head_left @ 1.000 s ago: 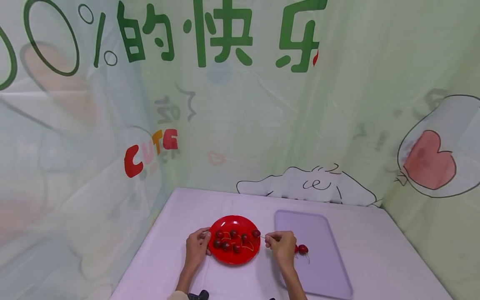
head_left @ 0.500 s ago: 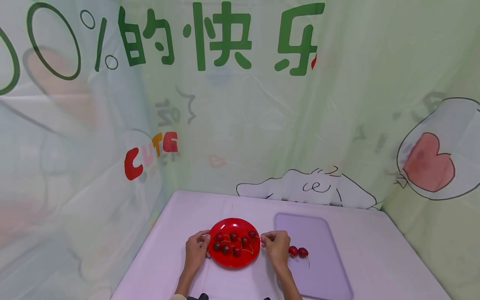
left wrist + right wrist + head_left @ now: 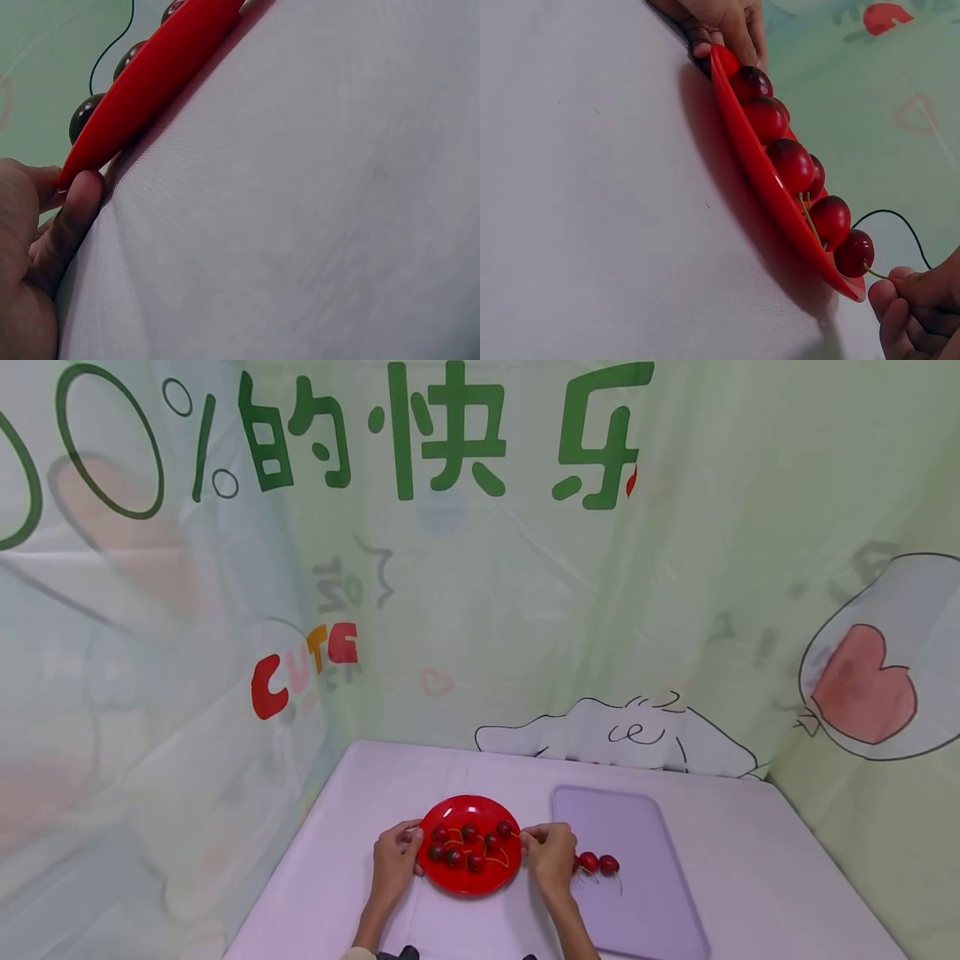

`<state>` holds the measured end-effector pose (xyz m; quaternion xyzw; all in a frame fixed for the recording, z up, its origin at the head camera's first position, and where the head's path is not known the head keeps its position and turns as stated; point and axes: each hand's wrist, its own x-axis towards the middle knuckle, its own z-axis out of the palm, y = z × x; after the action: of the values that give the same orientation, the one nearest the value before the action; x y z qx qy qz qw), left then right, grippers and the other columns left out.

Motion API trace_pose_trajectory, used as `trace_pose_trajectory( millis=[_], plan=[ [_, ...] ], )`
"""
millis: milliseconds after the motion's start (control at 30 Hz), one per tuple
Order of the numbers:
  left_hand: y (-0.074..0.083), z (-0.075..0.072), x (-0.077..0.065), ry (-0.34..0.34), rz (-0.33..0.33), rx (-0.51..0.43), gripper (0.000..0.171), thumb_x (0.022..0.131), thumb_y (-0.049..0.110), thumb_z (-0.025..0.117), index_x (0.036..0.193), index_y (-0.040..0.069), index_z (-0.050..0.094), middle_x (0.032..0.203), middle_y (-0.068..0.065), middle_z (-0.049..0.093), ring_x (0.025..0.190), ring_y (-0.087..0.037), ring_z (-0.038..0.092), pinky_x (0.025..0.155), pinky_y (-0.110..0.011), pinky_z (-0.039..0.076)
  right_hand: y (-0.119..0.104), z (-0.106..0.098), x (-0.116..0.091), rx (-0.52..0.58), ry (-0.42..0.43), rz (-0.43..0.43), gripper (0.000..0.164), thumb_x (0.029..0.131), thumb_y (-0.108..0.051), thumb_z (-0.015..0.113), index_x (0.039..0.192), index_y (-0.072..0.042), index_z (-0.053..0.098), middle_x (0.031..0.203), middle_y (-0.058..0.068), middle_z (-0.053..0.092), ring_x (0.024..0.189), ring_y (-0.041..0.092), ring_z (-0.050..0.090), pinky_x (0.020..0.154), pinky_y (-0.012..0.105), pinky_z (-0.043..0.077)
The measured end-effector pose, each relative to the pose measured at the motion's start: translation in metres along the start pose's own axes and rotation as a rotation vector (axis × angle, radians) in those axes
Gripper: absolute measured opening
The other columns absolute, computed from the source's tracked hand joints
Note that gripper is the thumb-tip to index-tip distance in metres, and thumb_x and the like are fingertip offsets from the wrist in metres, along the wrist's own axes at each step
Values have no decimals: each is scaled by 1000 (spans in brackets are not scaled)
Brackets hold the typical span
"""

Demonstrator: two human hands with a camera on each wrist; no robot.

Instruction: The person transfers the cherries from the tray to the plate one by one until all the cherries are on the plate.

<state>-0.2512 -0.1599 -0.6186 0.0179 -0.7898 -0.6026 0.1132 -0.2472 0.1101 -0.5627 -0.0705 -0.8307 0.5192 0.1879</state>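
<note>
A red plate [image 3: 468, 885] with several dark red cherries [image 3: 453, 857] on it lies before me. My left hand [image 3: 396, 858] pinches its left rim between thumb and fingers, as the left wrist view shows at the plate's edge [image 3: 142, 97]. At the opposite rim, my right hand [image 3: 550, 860] pinches the thin stem of a cherry [image 3: 855, 253] between thumb and fingertip. That cherry sits just inside the rim, close beside another one; whether its weight rests on the plate I cannot tell. Curved stems lie among the other cherries.
Right of the plate is a lilac tray [image 3: 637, 902] with a few cherries [image 3: 609, 864], one partly hidden behind my right hand. A white cloth covers the table [image 3: 420, 768]. Printed curtains [image 3: 480, 610] stand behind and at both sides.
My right hand has moved left, bringing the cherry from the plate's right rim slightly inward. More of the cherries on the tray show now. The left hand keeps its hold on the plate.
</note>
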Motion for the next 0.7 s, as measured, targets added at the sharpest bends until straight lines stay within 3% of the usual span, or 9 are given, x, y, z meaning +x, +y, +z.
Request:
trace_pose_trajectory(
  millis=[333,500,700],
  plan=[
    [-2,-1,1,-2,-8,11,31,110,14,66,138,2,72,108,-18,75,49,-13,63,53,-21,59,11,8,-3,-106,45,-101,6,89,3,84,82,2,84,71,12,78,61,14,63,54,24,51],
    [-4,1,2,0,-26,14,30,110,15,67,137,5,73,108,-17,75,49,-11,63,54,-20,58,12,7,-5,-130,23,-99,5,89,1,85,84,2,85,71,12,78,61,13,64,55,22,52],
    [-5,1,1,-2,4,7,31,110,15,67,137,2,72,106,-17,74,50,-13,63,53,-21,58,11,6,-6,-141,-19,-126,5,90,0,85,88,4,85,73,10,79,63,11,63,56,20,53]
  ],
)
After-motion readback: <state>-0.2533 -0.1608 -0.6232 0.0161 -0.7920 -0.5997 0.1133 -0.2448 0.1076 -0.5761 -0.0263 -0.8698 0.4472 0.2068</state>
